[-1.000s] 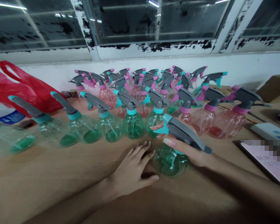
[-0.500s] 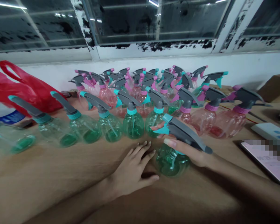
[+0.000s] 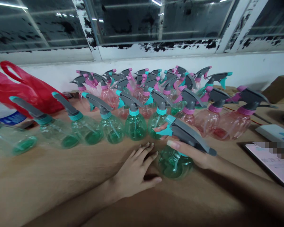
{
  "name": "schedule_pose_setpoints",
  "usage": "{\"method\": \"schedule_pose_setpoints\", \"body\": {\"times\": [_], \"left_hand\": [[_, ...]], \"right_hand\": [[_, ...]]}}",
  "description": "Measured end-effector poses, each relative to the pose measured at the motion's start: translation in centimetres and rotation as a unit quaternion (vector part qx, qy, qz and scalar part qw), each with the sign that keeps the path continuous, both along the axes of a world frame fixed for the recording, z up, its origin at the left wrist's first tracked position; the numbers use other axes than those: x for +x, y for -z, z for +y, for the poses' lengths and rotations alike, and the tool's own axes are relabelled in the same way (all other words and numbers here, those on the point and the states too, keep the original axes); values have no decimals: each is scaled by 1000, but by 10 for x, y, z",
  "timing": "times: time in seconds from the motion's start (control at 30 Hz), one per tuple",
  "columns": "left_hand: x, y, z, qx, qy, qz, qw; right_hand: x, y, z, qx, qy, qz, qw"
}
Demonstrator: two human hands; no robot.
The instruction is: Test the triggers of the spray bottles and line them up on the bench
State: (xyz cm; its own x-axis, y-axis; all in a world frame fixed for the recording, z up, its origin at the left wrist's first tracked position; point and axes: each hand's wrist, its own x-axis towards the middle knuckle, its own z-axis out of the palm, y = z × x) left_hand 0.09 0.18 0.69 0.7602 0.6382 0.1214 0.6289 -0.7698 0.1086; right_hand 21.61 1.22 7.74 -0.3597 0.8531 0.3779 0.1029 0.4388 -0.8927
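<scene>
My right hand (image 3: 191, 151) is wrapped round the neck of a green spray bottle (image 3: 174, 165) with a grey and teal trigger head. The bottle is upright at the table's near middle, its nozzle pointing left and away. Thumb and fingers close on either side just below the head. My left hand (image 3: 137, 170) lies flat on the wooden table (image 3: 80, 176), fingers spread, just left of that bottle and holding nothing. Beyond the hands stands a row of similar bottles, among them a green spray bottle (image 3: 135, 126) and a pink spray bottle (image 3: 234, 126).
Several more pink and teal spray bottles crowd behind the row, against the white wall (image 3: 52, 74). A red plastic bag (image 3: 38, 91) sits at left. On the right are a phone (image 3: 272, 164), a white box-like device (image 3: 274, 132) and a cardboard box (image 3: 280, 90).
</scene>
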Motion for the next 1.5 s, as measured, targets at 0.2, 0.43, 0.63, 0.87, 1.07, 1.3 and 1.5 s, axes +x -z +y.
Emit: {"method": "schedule_pose_setpoints", "body": {"times": [0.2, 0.43, 0.63, 0.87, 1.07, 1.3, 1.5], "left_hand": [[0, -1, 1, -3, 5, 4, 1000], [0, -1, 0, -2, 3, -1, 1000], [-1, 0, 1, -18, -4, -7, 1000], [-1, 0, 0, -17, 1, -16, 1000], [-1, 1, 0, -19, 0, -29, 999], [-1, 0, 1, -15, 0, -7, 1000], [-1, 0, 1, -16, 1, -17, 1000]], "right_hand": [[0, -1, 0, 1, -1, -3, 1000], [0, -2, -2, -1, -1, -4, 1000], [1, 6, 0, 12, -1, 3, 1000], [2, 13, 3, 15, -11, 0, 1000], [0, -2, 0, 19, 17, -43, 999], [2, -4, -3, 43, 49, -84, 994], [2, 3, -1, 22, 27, -48, 998]]}}
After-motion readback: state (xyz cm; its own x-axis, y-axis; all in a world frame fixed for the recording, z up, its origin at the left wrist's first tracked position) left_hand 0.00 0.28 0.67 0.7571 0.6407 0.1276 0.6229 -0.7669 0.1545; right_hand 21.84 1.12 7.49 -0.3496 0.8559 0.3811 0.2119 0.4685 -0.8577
